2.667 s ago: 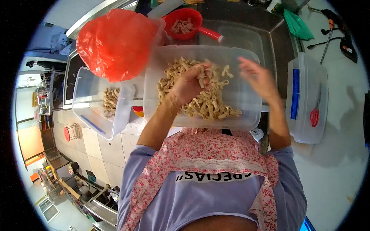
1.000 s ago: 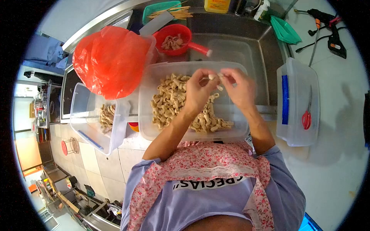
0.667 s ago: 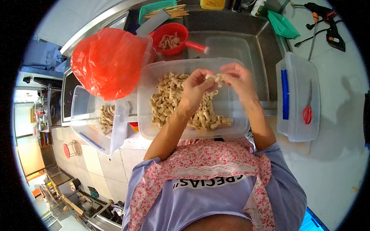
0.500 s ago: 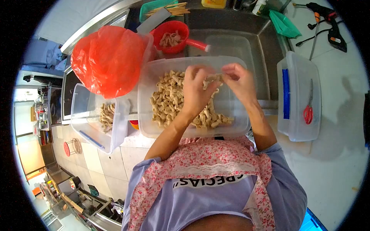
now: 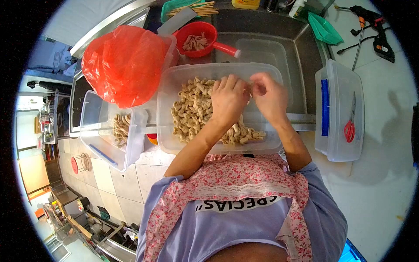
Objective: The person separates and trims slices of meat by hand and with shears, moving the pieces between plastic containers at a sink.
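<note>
A large clear plastic bin [image 5: 166, 139] holds a heap of beige, twisted pieces [image 5: 192, 111]. Above the heap's right side is my left hand [image 5: 230, 98], its fingers curled down and pressed together. My right hand [image 5: 268, 98] is just beside it, with thumb and forefinger bent into a pinch. The fingertips of both hands nearly meet over the bin. Whatever lies between them is too small and hidden to make out.
A red strainer [image 5: 214, 32] with pale pieces stands behind the bin. At left are a red plastic bag [image 5: 120, 65] and a smaller clear bin [image 5: 127, 161]. Red-handled scissors [image 5: 349, 131] lie on a clear box [image 5: 334, 150] at right. Skewers [image 5: 203, 9] lie at the back.
My left hand has turned so its back faces up and its fingers have closed downward. My right hand has curled in more tightly. The view has shifted slightly.
</note>
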`<state>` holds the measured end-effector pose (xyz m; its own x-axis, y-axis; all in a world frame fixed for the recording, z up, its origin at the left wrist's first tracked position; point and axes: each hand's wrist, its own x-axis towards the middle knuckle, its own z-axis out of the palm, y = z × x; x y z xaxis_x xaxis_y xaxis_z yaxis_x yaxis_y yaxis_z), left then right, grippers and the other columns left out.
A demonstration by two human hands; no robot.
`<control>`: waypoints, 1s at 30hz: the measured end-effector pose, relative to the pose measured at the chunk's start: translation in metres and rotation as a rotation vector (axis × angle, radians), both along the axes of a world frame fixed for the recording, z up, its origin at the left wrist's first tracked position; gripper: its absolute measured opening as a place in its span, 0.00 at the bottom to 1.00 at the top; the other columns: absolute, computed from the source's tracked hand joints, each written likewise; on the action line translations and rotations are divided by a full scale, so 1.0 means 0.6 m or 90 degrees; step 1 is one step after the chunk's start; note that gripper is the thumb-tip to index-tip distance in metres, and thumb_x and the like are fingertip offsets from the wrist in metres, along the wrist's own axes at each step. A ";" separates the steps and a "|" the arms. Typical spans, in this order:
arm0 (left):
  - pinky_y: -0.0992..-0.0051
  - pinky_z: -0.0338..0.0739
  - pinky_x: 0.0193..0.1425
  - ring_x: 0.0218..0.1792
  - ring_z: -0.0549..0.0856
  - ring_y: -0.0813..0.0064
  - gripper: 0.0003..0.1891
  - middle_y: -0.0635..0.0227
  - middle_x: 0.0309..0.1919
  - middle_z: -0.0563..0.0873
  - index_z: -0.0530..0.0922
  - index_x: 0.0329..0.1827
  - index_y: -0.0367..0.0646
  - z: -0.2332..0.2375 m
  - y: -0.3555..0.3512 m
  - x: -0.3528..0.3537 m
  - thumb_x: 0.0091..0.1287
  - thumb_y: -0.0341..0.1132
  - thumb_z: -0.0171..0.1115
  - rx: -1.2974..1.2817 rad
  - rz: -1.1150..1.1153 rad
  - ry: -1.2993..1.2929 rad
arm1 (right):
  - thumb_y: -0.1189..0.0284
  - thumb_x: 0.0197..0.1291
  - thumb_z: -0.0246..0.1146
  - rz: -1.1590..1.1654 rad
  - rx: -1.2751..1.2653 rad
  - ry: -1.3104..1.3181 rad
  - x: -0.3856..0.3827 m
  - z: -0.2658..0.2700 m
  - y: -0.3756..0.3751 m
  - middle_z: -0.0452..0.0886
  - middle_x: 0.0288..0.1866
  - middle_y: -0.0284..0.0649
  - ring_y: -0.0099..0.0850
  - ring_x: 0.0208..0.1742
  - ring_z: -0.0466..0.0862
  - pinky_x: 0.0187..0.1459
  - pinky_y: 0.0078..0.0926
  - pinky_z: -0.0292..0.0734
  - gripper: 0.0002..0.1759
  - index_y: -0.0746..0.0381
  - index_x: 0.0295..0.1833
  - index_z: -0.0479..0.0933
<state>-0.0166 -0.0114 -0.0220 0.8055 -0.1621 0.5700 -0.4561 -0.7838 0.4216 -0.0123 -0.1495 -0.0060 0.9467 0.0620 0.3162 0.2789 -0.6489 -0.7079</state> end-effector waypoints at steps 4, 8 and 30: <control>0.66 0.72 0.41 0.37 0.79 0.64 0.09 0.68 0.33 0.77 0.76 0.31 0.46 0.001 0.001 0.001 0.48 0.31 0.67 0.009 -0.009 0.012 | 0.79 0.51 0.63 -0.003 0.003 0.004 -0.001 -0.001 -0.002 0.84 0.35 0.38 0.34 0.36 0.85 0.38 0.31 0.79 0.13 0.58 0.44 0.75; 0.66 0.73 0.42 0.38 0.79 0.62 0.10 0.66 0.34 0.78 0.77 0.33 0.43 0.007 0.008 0.002 0.48 0.30 0.68 -0.031 -0.049 0.055 | 0.80 0.52 0.63 -0.016 0.135 0.080 0.014 -0.011 -0.017 0.83 0.34 0.37 0.28 0.35 0.84 0.37 0.25 0.78 0.12 0.60 0.44 0.75; 0.76 0.74 0.48 0.40 0.79 0.79 0.05 0.67 0.40 0.83 0.74 0.43 0.41 0.007 0.033 0.010 0.71 0.32 0.56 -0.623 -0.189 0.369 | 0.71 0.61 0.62 0.191 0.378 0.222 0.034 -0.034 -0.042 0.81 0.49 0.36 0.23 0.42 0.79 0.45 0.22 0.75 0.22 0.62 0.60 0.72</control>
